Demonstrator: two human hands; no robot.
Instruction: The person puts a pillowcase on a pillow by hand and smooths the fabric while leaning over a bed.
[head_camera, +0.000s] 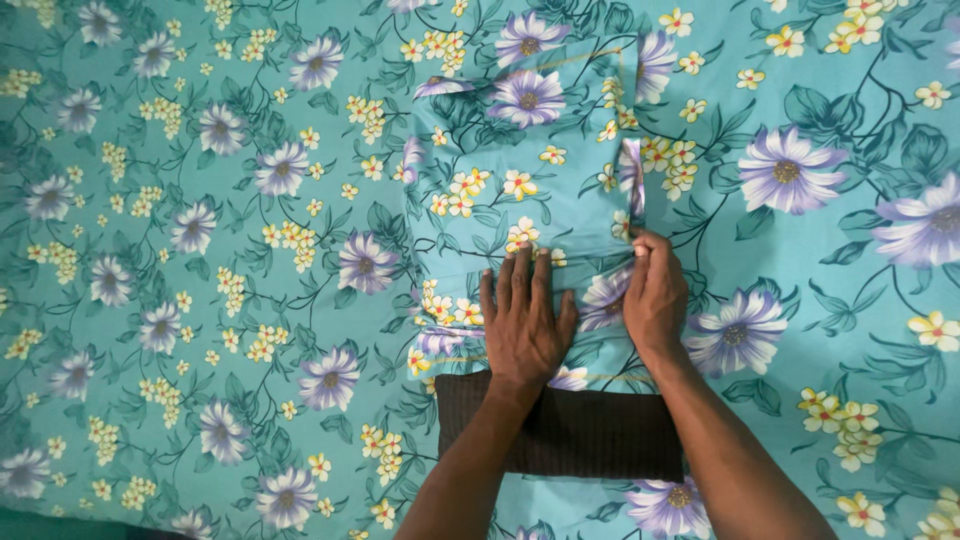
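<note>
So the main thing here is a floral pillowcase (520, 190), teal with purple and yellow flowers, pulled most of the way over a dark brown pillow (570, 430). Only the near end of the pillow sticks out, right by the person's wrists. The whole bundle lies around the middle of the view on a bedsheet (200, 250) with the exact same print, so the case kinda blends into it and the edges are hard to pick out.

The left hand (522, 320) lies flat on the case, palm down, fingers straight and slightly spread, pressing the fabric. The right hand (655, 295) is just beside it at the case's right edge, fingers pinched together on a fold of the cloth. A loose flap of the case stands up just above that hand.
</note>
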